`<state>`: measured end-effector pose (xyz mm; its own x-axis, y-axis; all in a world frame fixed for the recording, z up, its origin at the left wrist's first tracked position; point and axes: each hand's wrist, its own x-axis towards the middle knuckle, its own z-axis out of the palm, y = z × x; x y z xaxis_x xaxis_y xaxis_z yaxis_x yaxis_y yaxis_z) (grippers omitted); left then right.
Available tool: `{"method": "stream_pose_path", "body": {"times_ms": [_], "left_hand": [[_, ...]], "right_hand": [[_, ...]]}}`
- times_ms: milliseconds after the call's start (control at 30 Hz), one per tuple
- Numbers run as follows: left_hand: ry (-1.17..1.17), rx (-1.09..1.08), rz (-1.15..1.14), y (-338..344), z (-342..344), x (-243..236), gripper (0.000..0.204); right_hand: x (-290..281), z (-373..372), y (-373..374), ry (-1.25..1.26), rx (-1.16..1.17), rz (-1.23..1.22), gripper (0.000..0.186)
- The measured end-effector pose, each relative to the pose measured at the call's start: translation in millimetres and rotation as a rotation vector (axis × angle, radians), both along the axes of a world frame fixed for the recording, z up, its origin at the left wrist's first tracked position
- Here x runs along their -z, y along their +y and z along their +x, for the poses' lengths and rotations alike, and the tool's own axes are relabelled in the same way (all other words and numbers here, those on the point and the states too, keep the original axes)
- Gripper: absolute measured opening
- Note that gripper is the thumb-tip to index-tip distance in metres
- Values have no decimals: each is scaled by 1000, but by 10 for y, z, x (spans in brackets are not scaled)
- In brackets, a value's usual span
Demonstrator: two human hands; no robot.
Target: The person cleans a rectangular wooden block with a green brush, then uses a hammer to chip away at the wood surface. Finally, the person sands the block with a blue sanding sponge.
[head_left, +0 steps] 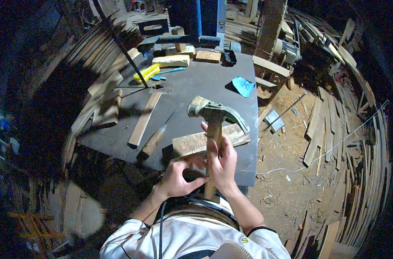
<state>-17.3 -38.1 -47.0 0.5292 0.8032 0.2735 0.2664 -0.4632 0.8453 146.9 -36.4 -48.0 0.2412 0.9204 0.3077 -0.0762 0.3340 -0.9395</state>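
In front of me my right hand [222,166] is wrapped round the wooden handle of a claw hammer [213,113]. The hammer stands head up, its claw curving to the right. My left hand [181,177] is beside the lower handle, thumb and fingers spread in a curve; its fingertips are partly hidden near the right hand. I cannot tell whether they touch the handle. Behind both hands a rough wood block [190,144] lies on the dark tabletop [231,64]. Left of it are a thin-bladed tool with a wooden handle [154,140] and a narrow wood strip [145,118].
A yellow brush [147,73], a pale wood block [174,61] and a brown block [208,56] sit toward the far side. A blue sheet [243,86] lies at the right edge. Planks [330,123] and a white cord [309,165] lie on the floor to the right.
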Motion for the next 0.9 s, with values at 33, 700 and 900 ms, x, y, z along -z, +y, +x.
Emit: {"method": "stream_pose_path", "body": {"times_ms": [33,700,900], "left_hand": [[-64,7,-55,-24,-20,5,46],[-648,-282,-460,125,-980,99,52],[-608,-408,-469,191,-1375,135,44]], "right_hand": [[-87,7,-14,-19,-79,-11,33],[167,1575,1086,-1101,422,59,36],[491,1837,1759,-1228,273,42,50]]}}
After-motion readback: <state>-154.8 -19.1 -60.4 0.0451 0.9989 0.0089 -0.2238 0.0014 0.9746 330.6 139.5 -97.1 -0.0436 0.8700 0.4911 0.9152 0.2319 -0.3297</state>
